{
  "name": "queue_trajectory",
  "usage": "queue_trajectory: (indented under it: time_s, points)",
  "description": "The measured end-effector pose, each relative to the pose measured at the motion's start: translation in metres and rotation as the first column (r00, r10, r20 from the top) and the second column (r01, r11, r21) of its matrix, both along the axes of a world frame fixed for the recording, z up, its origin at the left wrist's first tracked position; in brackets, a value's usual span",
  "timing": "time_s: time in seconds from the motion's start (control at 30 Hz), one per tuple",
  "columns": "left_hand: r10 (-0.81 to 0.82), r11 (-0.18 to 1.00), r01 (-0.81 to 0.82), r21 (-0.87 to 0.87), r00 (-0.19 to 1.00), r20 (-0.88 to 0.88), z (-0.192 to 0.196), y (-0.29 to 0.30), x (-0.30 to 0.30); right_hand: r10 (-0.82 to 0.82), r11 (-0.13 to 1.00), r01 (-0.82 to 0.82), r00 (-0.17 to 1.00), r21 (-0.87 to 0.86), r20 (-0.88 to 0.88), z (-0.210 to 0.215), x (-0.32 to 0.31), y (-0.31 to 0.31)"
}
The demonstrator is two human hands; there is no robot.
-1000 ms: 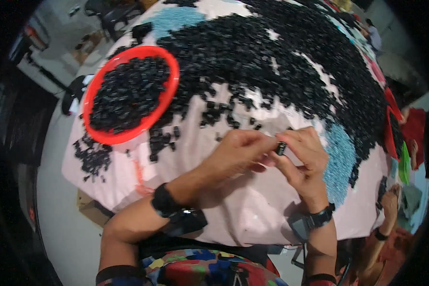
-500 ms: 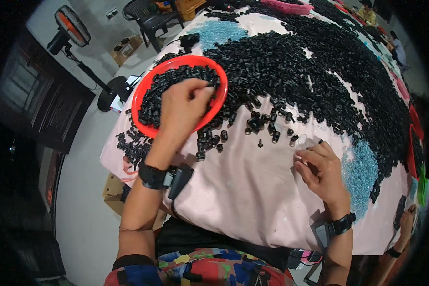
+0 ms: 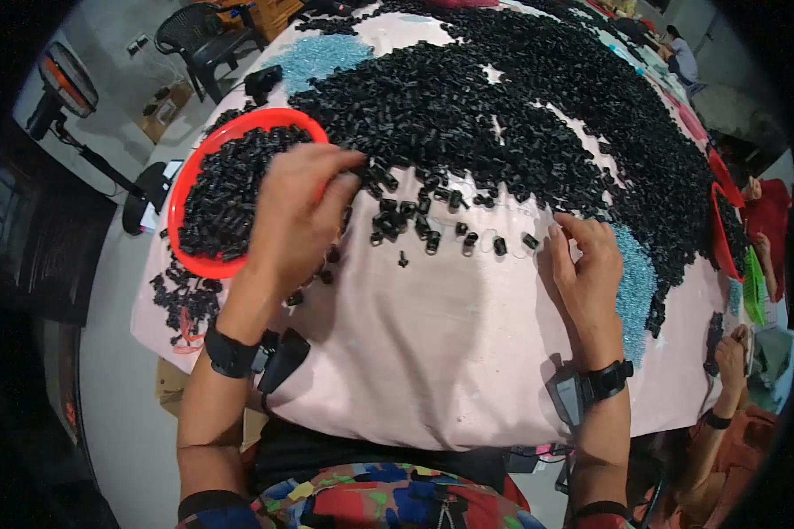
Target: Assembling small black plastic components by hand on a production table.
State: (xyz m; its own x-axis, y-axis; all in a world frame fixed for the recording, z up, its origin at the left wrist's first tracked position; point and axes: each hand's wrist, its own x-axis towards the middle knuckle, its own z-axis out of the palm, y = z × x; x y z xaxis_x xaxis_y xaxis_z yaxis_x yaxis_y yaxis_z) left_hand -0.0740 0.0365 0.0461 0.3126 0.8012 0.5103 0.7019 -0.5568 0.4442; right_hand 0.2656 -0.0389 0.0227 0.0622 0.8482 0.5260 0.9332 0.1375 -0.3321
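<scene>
The black parts, small plastic pieces, lie in a broad heap across the far half of the table, thinning to loose strays near its middle. The left hand hangs over the near edge of that heap and the right rim of the red bowl, fingers curled downward and bunched; whether they pinch a piece cannot be told, since the fingertips are turned away. The bowl sits at the table's left and is itself filled with the same black parts. The right hand rests on the cloth to the right of the strays, fingers loosely spread, the fingertips close to one stray piece, holding nothing visible. Both wrists carry black bands with small devices. The cloth is pale pink and bare in front of the person. Patches of blue bits show beside the right hand and at the far left of the heap. Another person's hand works at the table's right edge, near a second red bowl. A fan and a chair stand on the floor beyond the left side.
</scene>
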Motion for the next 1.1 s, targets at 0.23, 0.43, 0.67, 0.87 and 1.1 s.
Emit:
queue_trajectory:
  time_s: [0.23,0.43,0.67,0.87,1.1]
  points:
    - [-0.459,0.885,0.399,-0.239,0.831,-0.313,-0.042,-0.037,0.085,0.108,0.993,-0.106,0.992,-0.049,0.056,-0.008,0.014,0.007]
    - [-0.569,0.801,0.532,-0.273,0.819,-0.073,-0.036,-0.033,0.097,-0.102,0.988,0.129,0.955,-0.081,0.280,0.003,0.033,-0.002]
    - [-0.401,0.867,0.436,-0.240,0.898,0.182,-0.032,0.001,0.096,-0.077,0.982,0.085,0.995,-0.171,0.056,0.001,0.031,0.005]
    - [-0.570,0.807,0.490,-0.329,0.792,-0.220,-0.032,-0.001,0.106,0.067,0.973,-0.094,0.989,-0.209,-0.133,0.007,0.024,0.004]
    - [-0.426,0.886,0.428,-0.177,0.903,0.050,-0.024,-0.011,0.082,0.154,0.971,-0.154,0.988,-0.182,-0.012,0.001,0.018,0.006]
